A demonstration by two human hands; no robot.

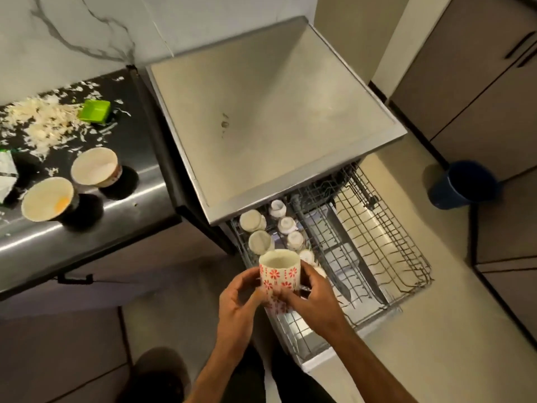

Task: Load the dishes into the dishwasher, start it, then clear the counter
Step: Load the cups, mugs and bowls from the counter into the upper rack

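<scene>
While both hands — left hand (236,298), right hand (309,298) — grasp the white red-flowered ceramic cup (279,276) above the pulled-out wire dishwasher rack (406,257), they'd best flip it mouth-down; slot it beside the racked small white cups (286,225).

We see both bare forearms reach up from the bottom edge and converge near the middle. Our left hand (236,298) sits slightly lower, palm turned inward toward the right, its fingers curled and its thumb raised, the fingertips meeting what we hold from the left. Our right hand (312,295) faces it, back of the hand up, fingers wrapped round from the right side. Both wrists are bent gently inward, the two grips close together.
</scene>
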